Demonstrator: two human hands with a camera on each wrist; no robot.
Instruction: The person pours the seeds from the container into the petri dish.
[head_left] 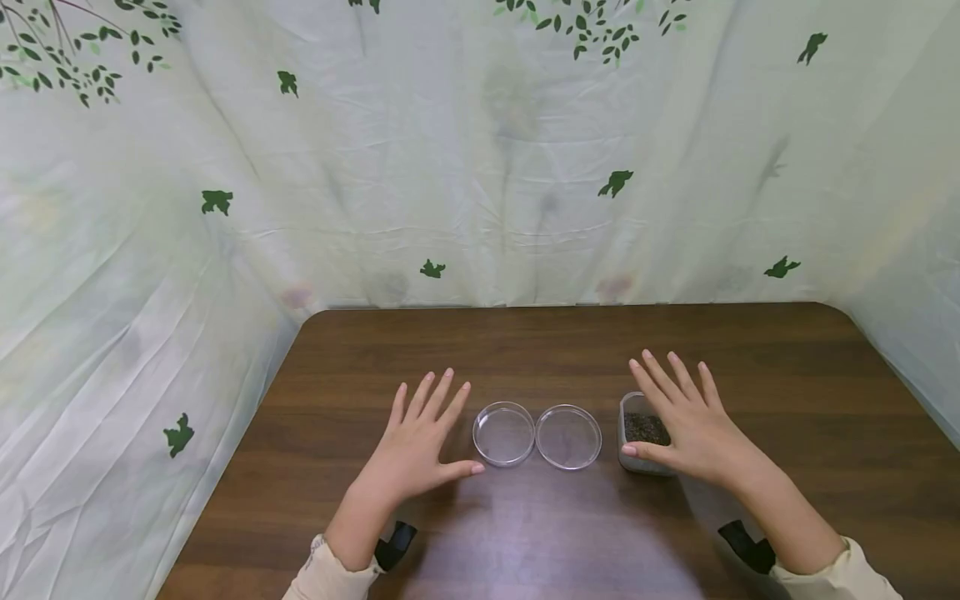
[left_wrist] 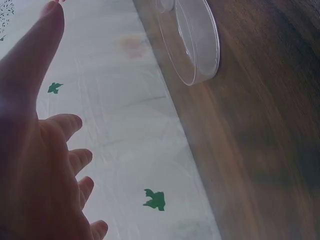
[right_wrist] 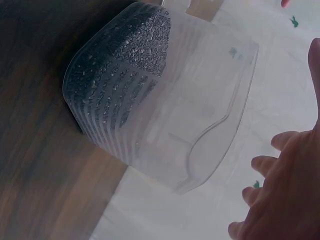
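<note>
the left hand (head_left: 408, 458) is wide open, fingers straight and spread, thumb out to the side; it holds nothing and hovers just beside the left dish (head_left: 504, 433). the right hand (head_left: 701, 442) is spread just as wide, also holding nothing, raised beside the tub (right_wrist: 200, 90) and covering part of it in the head view. the right wrist view shows a gap between fingers and tub.

the left dish and right dish (head_left: 568, 437) are clear, round and shallow, side by side between the hands. the tub, right of them, is see-through, boxy with rounded corners and ribbed sides, partly filled with small dark grains (head_left: 645, 428). all stand on a brown wood-grain table (head_left: 555, 542), before a creased white cloth (head_left: 450, 167) printed with green birds and leaves.
</note>
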